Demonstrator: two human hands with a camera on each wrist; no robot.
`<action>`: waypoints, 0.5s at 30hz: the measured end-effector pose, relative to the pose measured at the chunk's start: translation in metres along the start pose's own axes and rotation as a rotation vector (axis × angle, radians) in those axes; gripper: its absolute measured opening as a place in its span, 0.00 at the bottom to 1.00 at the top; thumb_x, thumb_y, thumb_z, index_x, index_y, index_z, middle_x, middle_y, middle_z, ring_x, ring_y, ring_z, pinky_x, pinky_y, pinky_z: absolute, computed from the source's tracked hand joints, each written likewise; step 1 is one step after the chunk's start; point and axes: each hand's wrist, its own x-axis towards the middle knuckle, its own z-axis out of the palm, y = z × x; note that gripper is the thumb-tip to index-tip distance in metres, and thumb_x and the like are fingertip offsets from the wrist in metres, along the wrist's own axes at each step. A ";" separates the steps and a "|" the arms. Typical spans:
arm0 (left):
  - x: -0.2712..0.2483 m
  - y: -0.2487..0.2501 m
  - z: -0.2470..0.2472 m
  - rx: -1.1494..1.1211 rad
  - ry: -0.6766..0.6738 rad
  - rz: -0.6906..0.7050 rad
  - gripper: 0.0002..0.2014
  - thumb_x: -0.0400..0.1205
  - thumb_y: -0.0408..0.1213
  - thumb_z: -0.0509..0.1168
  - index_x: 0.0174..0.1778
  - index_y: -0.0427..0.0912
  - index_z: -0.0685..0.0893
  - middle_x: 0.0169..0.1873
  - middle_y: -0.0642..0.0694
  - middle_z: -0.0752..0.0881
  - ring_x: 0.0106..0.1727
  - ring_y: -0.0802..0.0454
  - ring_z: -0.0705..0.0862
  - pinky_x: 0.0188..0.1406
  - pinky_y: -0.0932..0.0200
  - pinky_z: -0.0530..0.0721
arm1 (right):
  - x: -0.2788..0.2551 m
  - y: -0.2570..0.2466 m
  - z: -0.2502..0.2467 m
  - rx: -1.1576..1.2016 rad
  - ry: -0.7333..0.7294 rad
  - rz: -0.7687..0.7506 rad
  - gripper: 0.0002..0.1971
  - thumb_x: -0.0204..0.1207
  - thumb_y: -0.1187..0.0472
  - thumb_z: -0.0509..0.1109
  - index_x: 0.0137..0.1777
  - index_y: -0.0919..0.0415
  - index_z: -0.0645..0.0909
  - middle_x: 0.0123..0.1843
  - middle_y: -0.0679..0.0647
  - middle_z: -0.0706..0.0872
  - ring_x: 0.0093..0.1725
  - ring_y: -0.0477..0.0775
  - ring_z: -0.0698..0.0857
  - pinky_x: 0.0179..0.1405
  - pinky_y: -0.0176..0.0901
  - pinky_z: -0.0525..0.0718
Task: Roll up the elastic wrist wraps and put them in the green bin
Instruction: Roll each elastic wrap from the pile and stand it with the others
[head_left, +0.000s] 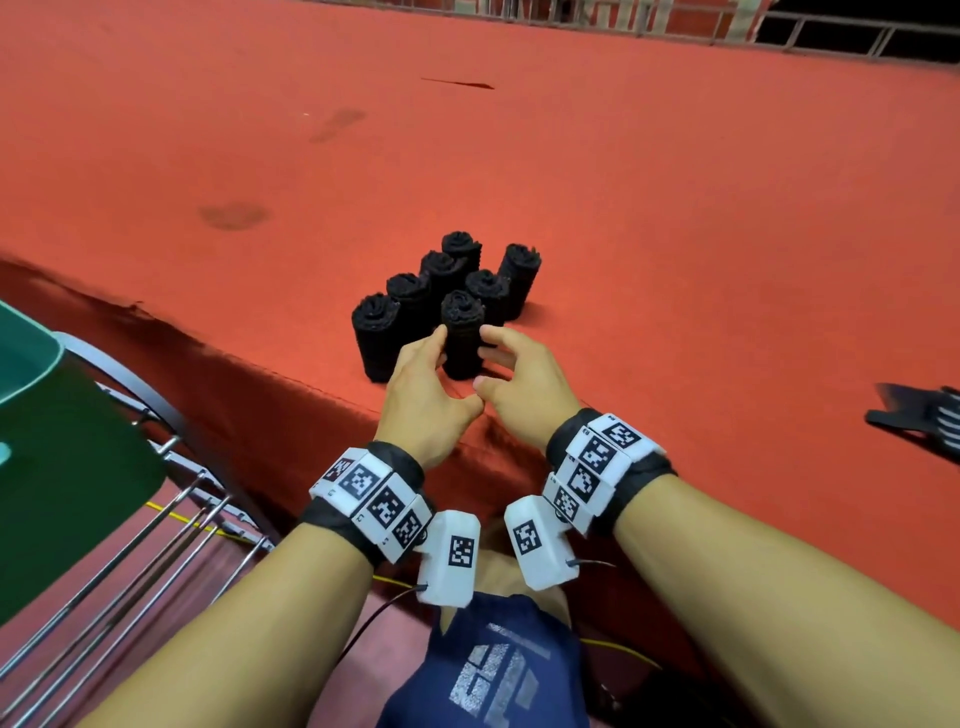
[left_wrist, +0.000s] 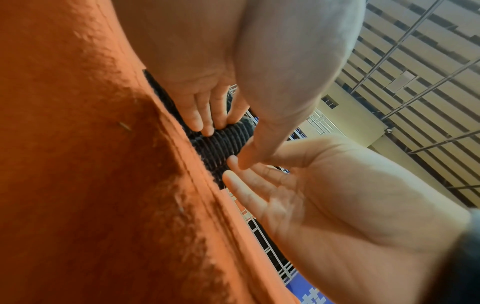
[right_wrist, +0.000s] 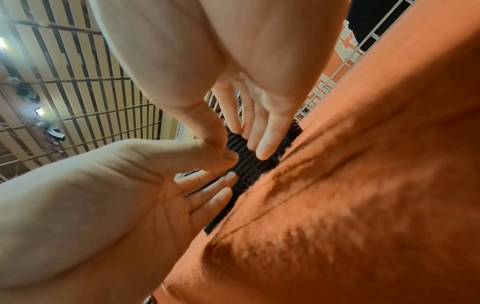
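Several black rolled wrist wraps stand upright in a cluster on the red carpeted surface (head_left: 623, 208). The nearest roll (head_left: 461, 332) (left_wrist: 223, 144) (right_wrist: 249, 166) stands between my two hands. My left hand (head_left: 421, 374) (left_wrist: 207, 111) touches its left side with nearly straight fingers. My right hand (head_left: 519, 371) (right_wrist: 262, 131) lies against its right side the same way. The two thumb tips meet in front of the roll. Neither hand wraps around it. The green bin (head_left: 67, 457) sits at the far left, below the surface's edge.
An unrolled black wrap with white stripes (head_left: 919, 421) lies flat at the right edge. A metal wire rack (head_left: 156, 525) stands beside the bin at lower left. The surface's front edge (head_left: 311, 384) runs diagonally just before my hands. Railings line the far side.
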 end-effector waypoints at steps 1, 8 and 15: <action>-0.001 0.002 -0.001 0.011 -0.003 -0.005 0.46 0.69 0.42 0.74 0.86 0.44 0.67 0.74 0.47 0.74 0.73 0.54 0.78 0.77 0.47 0.77 | 0.000 0.000 0.000 -0.008 -0.004 0.008 0.31 0.77 0.76 0.71 0.81 0.66 0.72 0.78 0.58 0.78 0.74 0.51 0.80 0.73 0.52 0.81; -0.017 0.025 -0.007 0.172 0.093 0.014 0.34 0.75 0.35 0.74 0.80 0.43 0.75 0.71 0.45 0.78 0.72 0.50 0.79 0.75 0.49 0.77 | -0.007 -0.005 -0.005 -0.034 0.040 -0.008 0.27 0.76 0.70 0.75 0.75 0.63 0.77 0.72 0.56 0.82 0.67 0.51 0.85 0.70 0.54 0.83; -0.027 0.069 0.018 0.317 -0.004 0.098 0.15 0.77 0.43 0.72 0.61 0.52 0.86 0.56 0.53 0.89 0.62 0.50 0.86 0.66 0.47 0.82 | -0.034 -0.010 -0.058 -0.147 0.103 -0.024 0.17 0.79 0.66 0.72 0.67 0.58 0.83 0.64 0.52 0.86 0.59 0.50 0.87 0.61 0.52 0.86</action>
